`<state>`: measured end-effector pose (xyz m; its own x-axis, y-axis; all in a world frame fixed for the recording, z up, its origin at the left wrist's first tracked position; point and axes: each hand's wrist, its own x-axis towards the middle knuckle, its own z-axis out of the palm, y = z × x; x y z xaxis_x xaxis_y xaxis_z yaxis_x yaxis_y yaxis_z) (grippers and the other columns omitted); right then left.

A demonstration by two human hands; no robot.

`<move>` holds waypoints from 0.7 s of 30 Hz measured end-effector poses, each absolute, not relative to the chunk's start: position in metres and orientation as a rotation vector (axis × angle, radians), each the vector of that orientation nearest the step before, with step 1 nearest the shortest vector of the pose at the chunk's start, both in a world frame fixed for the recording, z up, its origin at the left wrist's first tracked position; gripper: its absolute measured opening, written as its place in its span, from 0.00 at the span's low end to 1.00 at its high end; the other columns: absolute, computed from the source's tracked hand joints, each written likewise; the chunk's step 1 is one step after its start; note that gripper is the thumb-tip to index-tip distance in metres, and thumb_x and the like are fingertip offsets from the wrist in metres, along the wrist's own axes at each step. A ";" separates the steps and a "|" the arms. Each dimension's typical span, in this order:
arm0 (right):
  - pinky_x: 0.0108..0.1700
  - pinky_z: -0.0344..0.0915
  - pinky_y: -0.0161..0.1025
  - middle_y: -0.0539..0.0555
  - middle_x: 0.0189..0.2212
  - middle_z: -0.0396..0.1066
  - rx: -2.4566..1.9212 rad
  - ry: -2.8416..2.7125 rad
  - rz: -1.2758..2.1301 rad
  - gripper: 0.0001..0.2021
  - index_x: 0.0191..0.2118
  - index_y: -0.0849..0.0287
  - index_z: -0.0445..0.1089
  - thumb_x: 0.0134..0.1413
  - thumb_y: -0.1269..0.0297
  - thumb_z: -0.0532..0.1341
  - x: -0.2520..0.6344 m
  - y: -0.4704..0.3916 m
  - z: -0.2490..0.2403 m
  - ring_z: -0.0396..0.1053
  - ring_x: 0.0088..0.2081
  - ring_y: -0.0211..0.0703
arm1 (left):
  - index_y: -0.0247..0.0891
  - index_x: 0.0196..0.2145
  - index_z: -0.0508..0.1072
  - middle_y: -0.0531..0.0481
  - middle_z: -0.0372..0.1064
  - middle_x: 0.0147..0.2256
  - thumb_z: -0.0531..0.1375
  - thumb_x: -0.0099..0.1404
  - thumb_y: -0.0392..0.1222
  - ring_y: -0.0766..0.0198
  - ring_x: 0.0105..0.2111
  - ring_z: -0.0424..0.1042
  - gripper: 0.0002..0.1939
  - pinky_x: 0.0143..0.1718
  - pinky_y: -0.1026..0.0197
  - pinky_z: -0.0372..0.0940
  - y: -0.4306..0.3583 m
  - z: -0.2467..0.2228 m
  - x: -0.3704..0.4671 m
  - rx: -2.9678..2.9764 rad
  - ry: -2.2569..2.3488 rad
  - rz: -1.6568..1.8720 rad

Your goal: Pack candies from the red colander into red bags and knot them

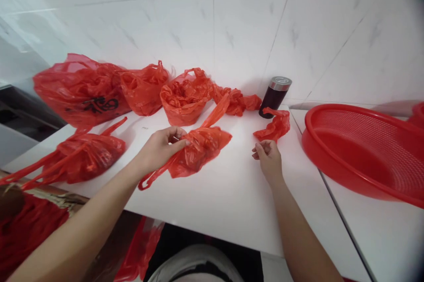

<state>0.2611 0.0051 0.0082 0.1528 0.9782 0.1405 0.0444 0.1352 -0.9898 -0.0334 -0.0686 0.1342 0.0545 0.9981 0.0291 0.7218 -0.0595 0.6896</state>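
Note:
My left hand (165,145) is closed on the gathered top of a red plastic bag (198,149) over the middle of the white table. The bag looks bunched up around its contents, which I cannot make out; one handle points up and another hangs toward the front. My right hand (270,158) is just in front of a small crumpled red plastic bag (276,125). Its fingers are loosely curled and slightly apart, with nothing visible between them. Left of my left hand lies another filled red bag (86,158) with long handles stretched toward the table's left edge.
Along the tiled wall stand a large red bag with black print (82,92), a smaller red bag (145,88), a red bag stuffed with crumpled plastic (185,101), loose crumpled bags (235,101) and a dark tumbler (274,96). A red perforated basket (351,185) is on the right.

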 end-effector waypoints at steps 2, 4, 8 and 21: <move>0.30 0.67 0.35 0.49 0.28 0.69 -1.195 -1.183 0.981 0.15 0.36 0.57 0.60 0.53 0.51 0.62 0.261 0.006 0.007 0.69 0.27 0.37 | 0.38 0.32 0.72 0.52 0.73 0.28 0.60 0.58 0.52 0.63 0.26 0.69 0.13 0.29 0.63 0.63 -0.068 0.150 -0.045 1.771 1.717 0.726; 0.30 0.67 0.35 0.49 0.28 0.68 -1.195 -1.186 0.982 0.15 0.36 0.57 0.61 0.52 0.51 0.62 0.260 0.006 0.007 0.69 0.29 0.38 | 0.37 0.33 0.74 0.52 0.73 0.28 0.61 0.57 0.52 0.64 0.26 0.69 0.15 0.29 0.63 0.63 -0.067 0.160 -0.057 1.734 1.801 0.796; 0.30 0.67 0.35 0.49 0.29 0.68 -1.201 -1.189 0.977 0.15 0.35 0.56 0.61 0.52 0.51 0.62 0.260 0.005 0.009 0.69 0.30 0.38 | 0.36 0.35 0.74 0.51 0.74 0.29 0.62 0.56 0.54 0.62 0.28 0.70 0.17 0.31 0.62 0.64 -0.067 0.170 -0.082 1.596 1.806 0.784; 0.31 0.68 0.37 0.49 0.30 0.69 -1.236 -1.199 0.979 0.17 0.37 0.56 0.61 0.51 0.50 0.63 0.259 0.005 0.004 0.69 0.29 0.38 | 0.36 0.38 0.74 0.52 0.77 0.30 0.64 0.53 0.59 0.63 0.30 0.73 0.24 0.33 0.63 0.67 -0.115 0.148 -0.162 1.182 2.008 0.754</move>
